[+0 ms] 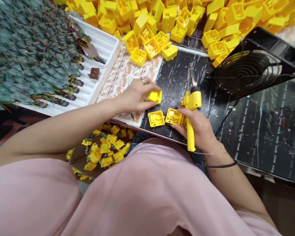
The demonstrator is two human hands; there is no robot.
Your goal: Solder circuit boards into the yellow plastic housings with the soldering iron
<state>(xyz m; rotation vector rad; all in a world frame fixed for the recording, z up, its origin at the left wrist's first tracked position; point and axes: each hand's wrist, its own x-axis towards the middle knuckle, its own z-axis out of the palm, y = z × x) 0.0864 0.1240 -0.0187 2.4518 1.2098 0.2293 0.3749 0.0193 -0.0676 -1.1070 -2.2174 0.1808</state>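
Nearby, right of centre, the right hand [203,129] had its fingers curled round a yellow soldering gun [192,100] and against an open casing [173,116]; a second open casing [156,119] lay just beside it on the black surface [178,70]. Mid-frame, the left hand [136,95] pinched a yellow housing [154,97] between nearly closed fingers. Beyond, heaped yellow casings [151,47] filled the frame's top.

And here's pale pink clothing [147,193], plain and softly creased, both forearms bare! There's a slim silvery ring [143,79] on a finger of the left hand [135,96], and behind the right hand [203,127], a thin black band [222,166] across the wrist!
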